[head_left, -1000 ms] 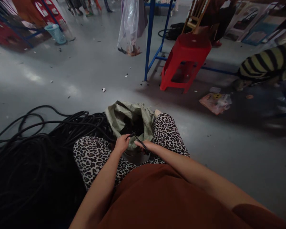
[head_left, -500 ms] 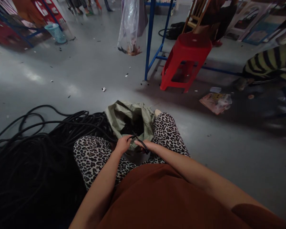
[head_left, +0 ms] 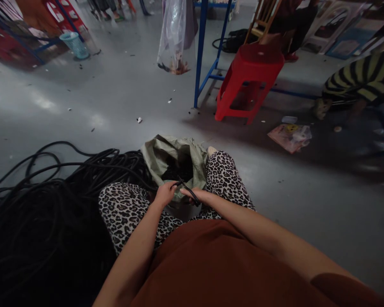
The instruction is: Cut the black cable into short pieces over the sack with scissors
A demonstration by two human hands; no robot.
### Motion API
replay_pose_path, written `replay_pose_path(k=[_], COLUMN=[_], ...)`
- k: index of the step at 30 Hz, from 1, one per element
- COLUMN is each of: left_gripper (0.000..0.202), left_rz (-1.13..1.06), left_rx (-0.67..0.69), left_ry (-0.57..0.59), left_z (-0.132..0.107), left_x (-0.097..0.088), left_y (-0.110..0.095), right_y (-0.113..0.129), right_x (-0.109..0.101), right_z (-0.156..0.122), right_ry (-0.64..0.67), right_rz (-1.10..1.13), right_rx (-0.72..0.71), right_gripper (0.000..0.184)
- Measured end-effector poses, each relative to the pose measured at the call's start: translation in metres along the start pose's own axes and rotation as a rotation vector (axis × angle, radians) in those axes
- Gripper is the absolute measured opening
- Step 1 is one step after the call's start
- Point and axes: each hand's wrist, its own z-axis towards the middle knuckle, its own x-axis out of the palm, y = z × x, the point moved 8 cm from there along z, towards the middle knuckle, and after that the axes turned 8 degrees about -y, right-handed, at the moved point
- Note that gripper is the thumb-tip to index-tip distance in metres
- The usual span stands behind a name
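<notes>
My right hand (head_left: 199, 195) is closed around dark-handled scissors (head_left: 195, 198), their blades pointing up and left. My left hand (head_left: 165, 195) pinches the end of a black hose or cord (head_left: 178, 183), which meets the scissor blades. I cannot tell whether the blades are parted. Both hands are above the near rim of an open greenish woven sack (head_left: 151, 157) between my knees. Small dark pieces (head_left: 174, 172) lie inside it, too dim to make out singly. Beside my left knee is a big tangled heap of black hose (head_left: 112, 170).
Ahead stand a red plastic stool (head_left: 259, 64) and a blue metal frame (head_left: 199, 55) with a clear plastic bag (head_left: 174, 38) hanging near it. A person in a striped top (head_left: 358, 79) bends low at right, near a plastic packet (head_left: 291, 137). A light-blue basket (head_left: 75, 44) stands far left.
At right, the person in the striped top has shifted slightly, and an arm now reaches lower. My hands, the scissors and the hose look almost unmoved.
</notes>
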Motion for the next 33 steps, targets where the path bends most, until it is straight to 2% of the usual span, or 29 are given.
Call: replay_pose_path(k=[9,16,26,33], left_gripper=[0.034,0.033,0.034,0.034], left_rz=[0.041,0.080,0.010,-0.025], left_rx=[0.026,0.034,0.051,0.018], left_ry=[0.047,0.055,0.037,0.013], left_z=[-0.003,-0.005,-0.003,-0.001], left_x=[-0.001,-0.005,-0.006,-0.004], left_y=[-0.003,-0.008,-0.010,-0.003], right_y=[0.001,0.003,-0.002,0.006], right_x=[0.002,0.001,-0.002,-0.010], right_z=[-0.003,-0.007,0.008,0.001], right_ry=[0.049,0.054,-0.051,-0.113], right_rz=[-0.066,-0.062,-0.072,-0.146], right_rx=[-0.016,-0.030,-0.042,-0.056], right_gripper=[0.055,0.059,0.056,0.055])
